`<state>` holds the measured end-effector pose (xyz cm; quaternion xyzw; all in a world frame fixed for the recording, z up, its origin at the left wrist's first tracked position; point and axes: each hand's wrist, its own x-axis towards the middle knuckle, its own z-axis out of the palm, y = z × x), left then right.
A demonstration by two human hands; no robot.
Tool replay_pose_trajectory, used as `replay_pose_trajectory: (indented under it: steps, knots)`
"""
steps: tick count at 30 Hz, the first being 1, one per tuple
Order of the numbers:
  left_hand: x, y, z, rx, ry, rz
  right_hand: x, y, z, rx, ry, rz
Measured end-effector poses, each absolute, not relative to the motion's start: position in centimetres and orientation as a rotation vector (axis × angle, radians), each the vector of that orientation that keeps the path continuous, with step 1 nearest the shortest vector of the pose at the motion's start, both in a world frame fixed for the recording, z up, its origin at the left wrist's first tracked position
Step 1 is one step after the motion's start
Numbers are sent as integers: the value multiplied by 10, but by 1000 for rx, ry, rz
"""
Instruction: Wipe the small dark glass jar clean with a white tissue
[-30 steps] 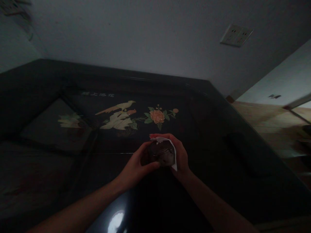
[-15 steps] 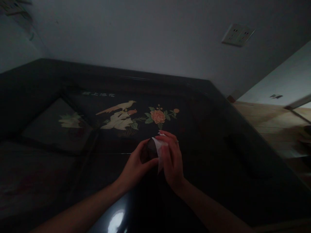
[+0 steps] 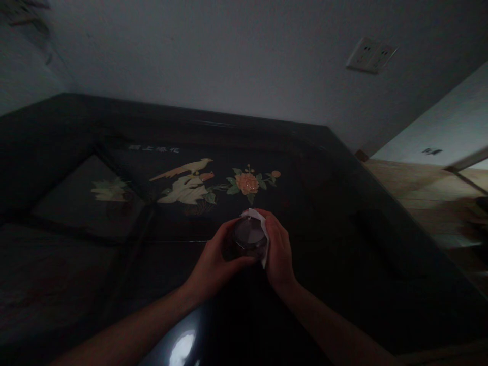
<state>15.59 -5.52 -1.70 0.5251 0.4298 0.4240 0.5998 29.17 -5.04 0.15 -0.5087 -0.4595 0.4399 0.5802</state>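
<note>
A small round, dark see-through container (image 3: 249,235) sits between my hands over the dark glossy table, its top facing up toward me. My left hand (image 3: 217,251) is closed around its left side, with the thumb along the near edge. From the right, my right hand (image 3: 280,249) presses a white tissue (image 3: 264,231) against the container's right side and far rim. The fingertips of the right hand are partly hidden behind the tissue. Dim light hides what, if anything, is inside the container.
The glossy black table (image 3: 324,213) bears an inlaid bird (image 3: 188,168) and a peony (image 3: 247,183). Behind it rises a pale wall with a socket plate (image 3: 370,55). Wooden floor (image 3: 396,180) shows at the right.
My right hand has shifted the tissue from across the container's top to its right side and far rim. More of the top now shows; the left hand keeps its hold.
</note>
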Motion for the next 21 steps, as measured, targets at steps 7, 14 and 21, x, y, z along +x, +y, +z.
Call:
replay_pose_trajectory:
  steps: [7,14,21]
  knots:
    - [156,-53,-12,1125,1085,1027,282,-63,-10,-1210,-1414,650]
    - [157,-57,-5,1120,980,949,298,-48,8,-1228,-1220,1011]
    - [155,-57,-8,1098,925,961,301,-48,7,-1241,-1206,1005]
